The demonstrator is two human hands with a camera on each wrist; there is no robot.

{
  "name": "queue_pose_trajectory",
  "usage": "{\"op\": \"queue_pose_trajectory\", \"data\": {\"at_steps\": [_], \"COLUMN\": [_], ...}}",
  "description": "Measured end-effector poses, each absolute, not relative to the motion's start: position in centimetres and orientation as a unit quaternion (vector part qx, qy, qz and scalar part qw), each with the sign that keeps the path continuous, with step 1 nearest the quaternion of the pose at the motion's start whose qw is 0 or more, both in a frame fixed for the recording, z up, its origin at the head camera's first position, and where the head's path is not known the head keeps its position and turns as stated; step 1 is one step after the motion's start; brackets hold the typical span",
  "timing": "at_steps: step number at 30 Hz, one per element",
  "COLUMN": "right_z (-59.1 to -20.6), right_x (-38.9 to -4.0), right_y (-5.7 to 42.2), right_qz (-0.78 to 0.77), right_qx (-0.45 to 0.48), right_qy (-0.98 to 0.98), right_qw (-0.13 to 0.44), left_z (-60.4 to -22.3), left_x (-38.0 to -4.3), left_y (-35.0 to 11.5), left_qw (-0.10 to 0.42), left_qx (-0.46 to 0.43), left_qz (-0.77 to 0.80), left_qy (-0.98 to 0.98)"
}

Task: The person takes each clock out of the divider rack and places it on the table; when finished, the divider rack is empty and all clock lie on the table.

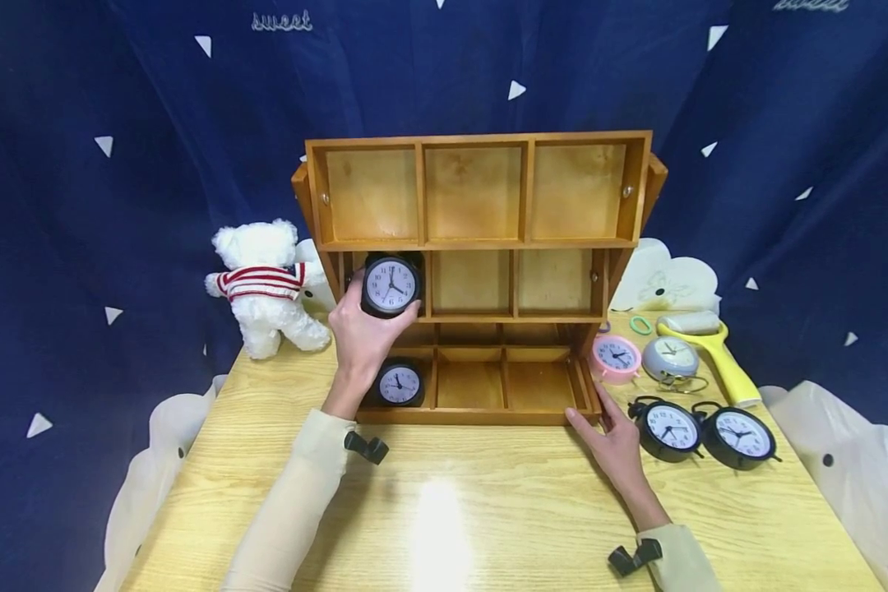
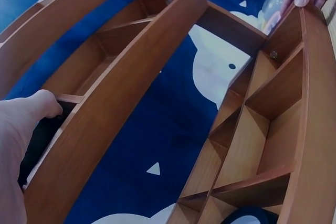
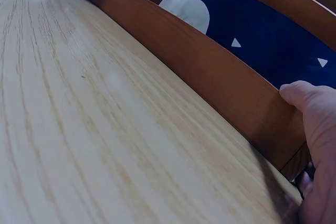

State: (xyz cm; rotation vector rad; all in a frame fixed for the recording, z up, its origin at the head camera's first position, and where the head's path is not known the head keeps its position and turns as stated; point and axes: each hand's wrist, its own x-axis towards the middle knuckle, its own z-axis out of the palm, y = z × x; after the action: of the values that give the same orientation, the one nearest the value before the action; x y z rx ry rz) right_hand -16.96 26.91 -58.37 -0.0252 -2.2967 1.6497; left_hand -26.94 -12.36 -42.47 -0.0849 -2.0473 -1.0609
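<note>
My left hand (image 1: 364, 335) holds a round black alarm clock (image 1: 391, 285) at the left compartment of the middle tier of a wooden shelf (image 1: 481, 417), thumb and fingers on either side. The white dial faces forward. In the left wrist view, the thumb lies by the tier's front board and most of the clock is hidden. Another black alarm clock (image 1: 400, 384) stands in the bottom tier's left compartment. At the shelf's lower right corner my right hand (image 1: 617, 452) grips the frame. In the right wrist view, its thumb (image 3: 296, 92) rests on the front board's edge.
Right of the shelf are a pink clock (image 1: 616, 358), a grey clock (image 1: 670, 358), two black alarm clocks (image 1: 668, 428) and a yellow-handled lint roller (image 1: 733, 370). A white teddy bear (image 1: 261, 284) sits at the left. A blue curtain (image 1: 488, 66) hangs behind.
</note>
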Motion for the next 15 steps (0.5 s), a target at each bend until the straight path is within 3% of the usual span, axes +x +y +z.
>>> {"op": "queue_pose_trajectory", "data": {"at_steps": [15], "right_z": [-58.41], "right_x": [-17.12], "right_y": [26.91], "right_qz": [0.583], "right_qx": [-0.011], "right_qy": [-0.799], "right_qw": [0.144], "left_z": [-42.04], "left_x": [-26.65], "left_y": [-12.58], "left_qw": [0.400], "left_qx": [-0.040], "left_qz": [-0.426], "left_qy": [-0.811]}}
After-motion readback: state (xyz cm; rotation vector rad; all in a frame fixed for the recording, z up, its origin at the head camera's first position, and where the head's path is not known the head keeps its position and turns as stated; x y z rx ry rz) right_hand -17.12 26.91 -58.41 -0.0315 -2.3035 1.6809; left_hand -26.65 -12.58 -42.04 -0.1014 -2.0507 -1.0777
